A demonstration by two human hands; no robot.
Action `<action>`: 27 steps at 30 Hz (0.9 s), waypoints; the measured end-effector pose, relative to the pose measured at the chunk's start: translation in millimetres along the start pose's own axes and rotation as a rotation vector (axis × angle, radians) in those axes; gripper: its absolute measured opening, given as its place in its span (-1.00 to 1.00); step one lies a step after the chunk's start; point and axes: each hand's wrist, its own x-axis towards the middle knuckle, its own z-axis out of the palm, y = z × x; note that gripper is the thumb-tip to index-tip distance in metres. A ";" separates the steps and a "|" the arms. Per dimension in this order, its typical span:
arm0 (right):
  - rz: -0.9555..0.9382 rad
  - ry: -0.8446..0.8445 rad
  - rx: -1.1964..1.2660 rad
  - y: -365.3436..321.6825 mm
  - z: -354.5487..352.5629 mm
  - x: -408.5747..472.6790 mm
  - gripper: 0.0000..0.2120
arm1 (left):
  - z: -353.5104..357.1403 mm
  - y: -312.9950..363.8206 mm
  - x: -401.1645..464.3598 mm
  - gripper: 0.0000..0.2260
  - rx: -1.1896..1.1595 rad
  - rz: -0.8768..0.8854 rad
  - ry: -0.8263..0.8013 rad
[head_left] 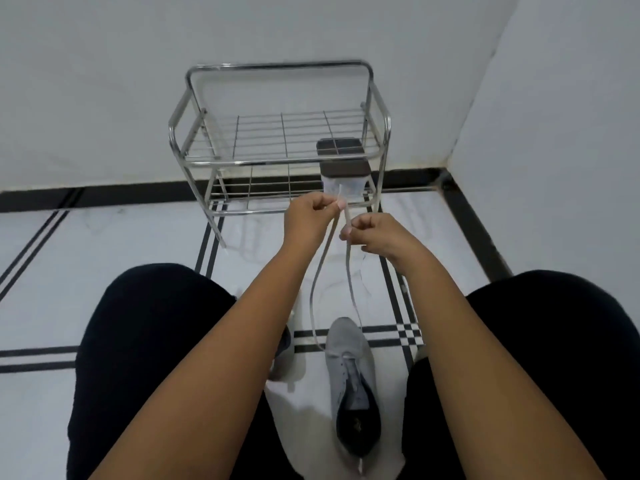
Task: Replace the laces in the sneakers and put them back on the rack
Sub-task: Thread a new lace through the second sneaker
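A grey sneaker stands on the floor between my knees, toe pointing away from me. A pale lace runs through its front eyelets, and both strands rise up to my hands. My left hand pinches one strand near its tip, held high in front of the rack. Just below and to the right, my right hand pinches the other strand. A second grey sneaker lies to the left, mostly hidden behind my left forearm. The chrome wire shoe rack stands against the wall ahead.
A white container with a dark lid sits on the rack's lower shelf at the right. The rack's top shelf holds no shoes. White cloth or paper lies on the tiled floor under the sneakers. A wall corner is at the right.
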 end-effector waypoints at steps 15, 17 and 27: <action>0.555 0.353 -0.078 191.7 52.3 -0.9 -0.76 | 58.0 -222.3 -135.5 -0.68 0.639 -0.706 -0.259; 0.626 0.392 0.074 217.3 62.3 -16.3 -0.81 | 66.5 -221.0 -128.9 -0.72 0.681 -0.612 -0.291; 0.534 0.449 0.221 213.5 81.3 20.9 -0.82 | 102.9 -230.3 -130.8 -0.64 0.792 -0.571 -0.516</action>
